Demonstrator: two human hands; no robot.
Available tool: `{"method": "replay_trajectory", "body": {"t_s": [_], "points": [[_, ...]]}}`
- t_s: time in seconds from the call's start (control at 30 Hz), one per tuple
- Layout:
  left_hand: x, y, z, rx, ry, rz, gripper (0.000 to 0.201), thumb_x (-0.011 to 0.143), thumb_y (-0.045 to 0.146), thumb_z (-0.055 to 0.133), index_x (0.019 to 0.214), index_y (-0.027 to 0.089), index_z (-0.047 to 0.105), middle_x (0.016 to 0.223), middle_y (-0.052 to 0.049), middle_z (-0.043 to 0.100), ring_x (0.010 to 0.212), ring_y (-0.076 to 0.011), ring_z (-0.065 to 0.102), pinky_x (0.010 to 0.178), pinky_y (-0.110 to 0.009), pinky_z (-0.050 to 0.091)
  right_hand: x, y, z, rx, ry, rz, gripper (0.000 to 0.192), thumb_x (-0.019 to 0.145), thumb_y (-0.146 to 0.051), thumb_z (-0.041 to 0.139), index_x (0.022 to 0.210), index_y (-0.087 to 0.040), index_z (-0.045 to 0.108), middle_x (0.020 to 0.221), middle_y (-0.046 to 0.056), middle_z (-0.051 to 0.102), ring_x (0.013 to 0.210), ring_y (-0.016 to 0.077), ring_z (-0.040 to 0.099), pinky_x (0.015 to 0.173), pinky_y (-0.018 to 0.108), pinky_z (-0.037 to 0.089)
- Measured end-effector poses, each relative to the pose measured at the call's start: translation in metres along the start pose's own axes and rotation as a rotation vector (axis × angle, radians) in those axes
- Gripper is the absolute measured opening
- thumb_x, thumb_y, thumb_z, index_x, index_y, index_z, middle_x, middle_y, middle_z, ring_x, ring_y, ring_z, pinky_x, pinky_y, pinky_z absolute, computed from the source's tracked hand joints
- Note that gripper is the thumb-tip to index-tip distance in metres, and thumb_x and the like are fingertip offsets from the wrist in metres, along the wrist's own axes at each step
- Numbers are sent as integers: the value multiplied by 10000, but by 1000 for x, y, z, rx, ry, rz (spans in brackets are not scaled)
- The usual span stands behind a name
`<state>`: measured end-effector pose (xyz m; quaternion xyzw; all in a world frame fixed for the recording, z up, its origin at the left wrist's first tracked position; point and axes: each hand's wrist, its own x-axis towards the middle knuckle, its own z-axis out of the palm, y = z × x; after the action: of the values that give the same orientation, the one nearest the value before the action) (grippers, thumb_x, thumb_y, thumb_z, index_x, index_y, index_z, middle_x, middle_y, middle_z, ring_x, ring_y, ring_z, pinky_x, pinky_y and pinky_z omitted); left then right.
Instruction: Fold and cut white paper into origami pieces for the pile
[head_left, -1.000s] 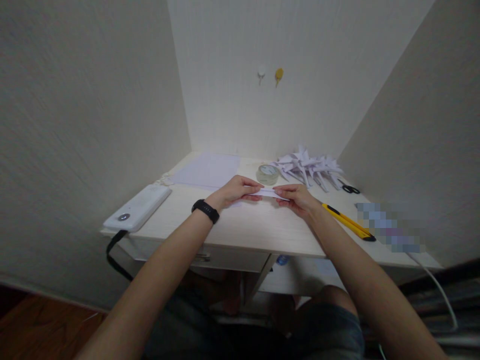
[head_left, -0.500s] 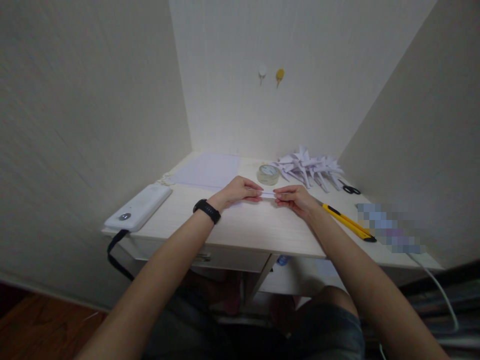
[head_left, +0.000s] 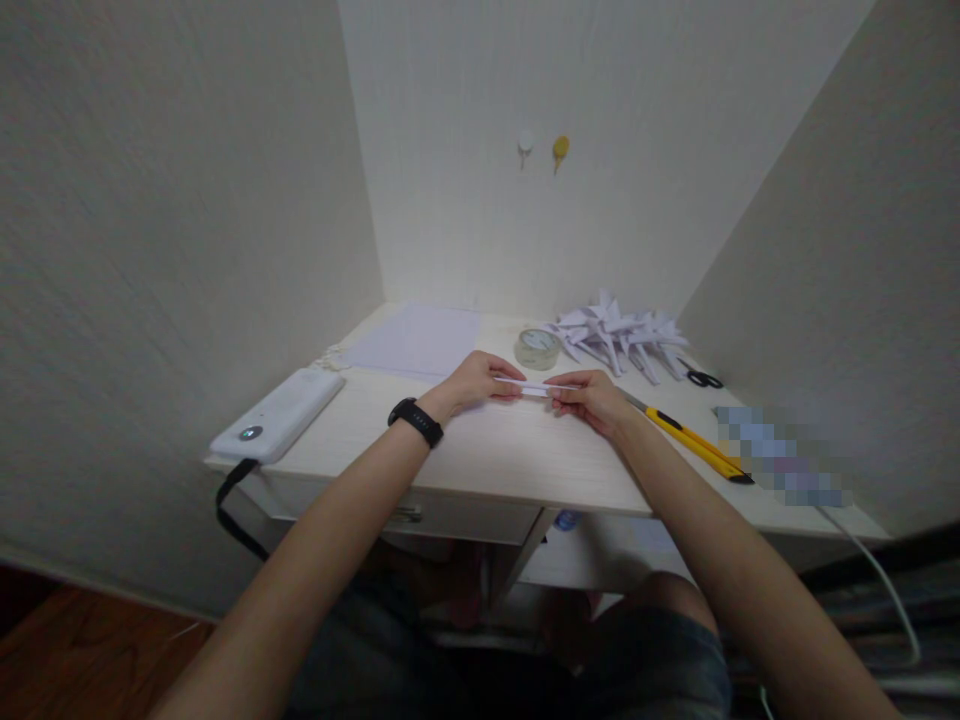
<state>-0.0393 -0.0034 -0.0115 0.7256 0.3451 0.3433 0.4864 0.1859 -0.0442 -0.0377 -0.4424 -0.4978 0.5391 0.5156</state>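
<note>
A narrow folded strip of white paper (head_left: 535,390) stretches between my two hands, low over the desk. My left hand (head_left: 484,381), below a black wristwatch, pinches its left end between thumb and fingers. At the other end my right hand (head_left: 589,397) grips it the same way, fingers closed. My fingertips hide both ends of the strip. Just beyond it sits a roll of clear tape (head_left: 536,348). Folded white paper pinwheels (head_left: 619,330) lie heaped behind my right hand.
White paper sheets (head_left: 416,338) lie at the back left of the desk (head_left: 465,455). A white device (head_left: 277,415) with a strap stands at the left edge. To the right are a yellow box cutter (head_left: 697,445), black scissors (head_left: 703,379) and a blurred-out item (head_left: 780,455) with a cable.
The paper strip has tilted slightly between my fingers and looks narrower, its fold line now more distinct. Both hands stay almost in the same place.
</note>
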Motion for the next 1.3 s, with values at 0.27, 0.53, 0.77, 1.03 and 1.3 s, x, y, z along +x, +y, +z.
{"method": "replay_trajectory", "body": {"t_s": [0.27, 0.53, 0.77, 1.03, 1.3], "points": [[1, -2, 4, -153, -30, -129, 180, 742, 54, 766, 917, 52, 725, 668, -82, 723, 600, -141, 689, 647, -271, 579, 2, 2, 0, -46, 8, -7, 329, 517, -195, 900, 805, -97, 776, 606, 83, 727, 472, 119, 642, 478, 187, 550], [4, -6, 1, -207, -65, -144, 230, 748, 213, 815, 897, 65, 721, 702, -103, 735, 601, -173, 709, 618, -278, 595, 2, 0, -3, -8, -33, 20, 298, 571, -251, 906, 785, -103, 760, 650, 93, 740, 469, 127, 649, 464, 195, 563], [1, -4, 3, -296, -18, -108, 220, 796, 234, 783, 916, 68, 700, 760, -105, 742, 661, -193, 734, 623, -283, 605, 1, -1, -6, 77, -62, 14, 301, 589, -244, 904, 809, -101, 757, 705, 96, 756, 493, 135, 668, 467, 200, 578], [3, -2, 6, -354, -8, -110, 115, 857, 170, 714, 865, 67, 664, 724, -90, 735, 661, -166, 732, 687, -282, 614, -1, -3, -3, 98, -44, 43, 236, 690, -216, 848, 855, -90, 737, 730, 119, 764, 511, 153, 689, 460, 205, 578], [1, -4, 2, -395, -90, -133, 100, 863, 150, 702, 902, 61, 726, 829, -135, 764, 717, -157, 739, 769, -278, 608, -5, -8, -1, 101, -57, 40, 294, 631, -197, 888, 871, -92, 755, 717, 109, 765, 516, 149, 693, 486, 199, 587]]}}
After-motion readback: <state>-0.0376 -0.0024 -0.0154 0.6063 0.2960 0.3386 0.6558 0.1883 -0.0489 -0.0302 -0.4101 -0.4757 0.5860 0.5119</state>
